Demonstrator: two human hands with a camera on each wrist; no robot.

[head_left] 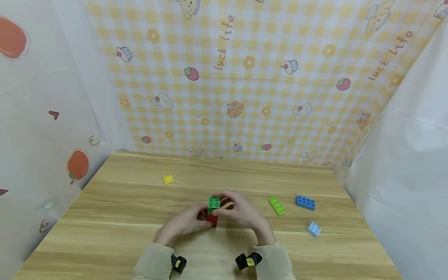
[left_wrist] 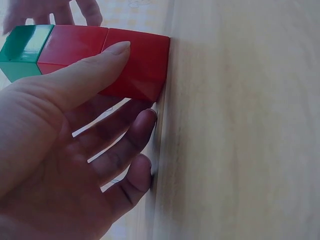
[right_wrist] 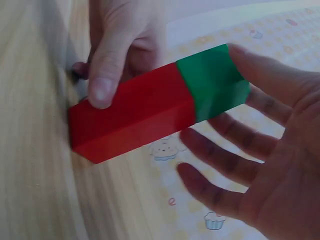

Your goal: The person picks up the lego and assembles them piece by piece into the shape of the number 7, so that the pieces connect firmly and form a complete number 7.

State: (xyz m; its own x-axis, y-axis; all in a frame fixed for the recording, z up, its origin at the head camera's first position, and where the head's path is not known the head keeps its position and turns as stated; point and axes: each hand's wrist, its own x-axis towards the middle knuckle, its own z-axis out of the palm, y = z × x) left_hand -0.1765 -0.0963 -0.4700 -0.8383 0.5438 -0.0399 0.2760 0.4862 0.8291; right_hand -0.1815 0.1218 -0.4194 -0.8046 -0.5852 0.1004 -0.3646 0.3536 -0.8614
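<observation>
A small tower stands upright on the wooden table: two red bricks (left_wrist: 142,60) below and one green brick (head_left: 214,202) on top, its studs facing up. My left hand (head_left: 185,223) holds the lower red part, its thumb lying across the red face in the left wrist view. From the other side, my right hand (head_left: 239,212) pinches the green brick between thumb and index finger, while its other fingers spread loosely beside the tower. In the right wrist view the green brick (right_wrist: 215,82) sits flush against the red bricks (right_wrist: 135,112).
Right of the hands lie a lime-green brick (head_left: 277,206), a blue brick (head_left: 305,202) and a light blue brick (head_left: 314,229). A flat yellow brick (head_left: 168,179) lies further back on the left. A checked cloth (head_left: 245,89) hangs behind the table (head_left: 140,167).
</observation>
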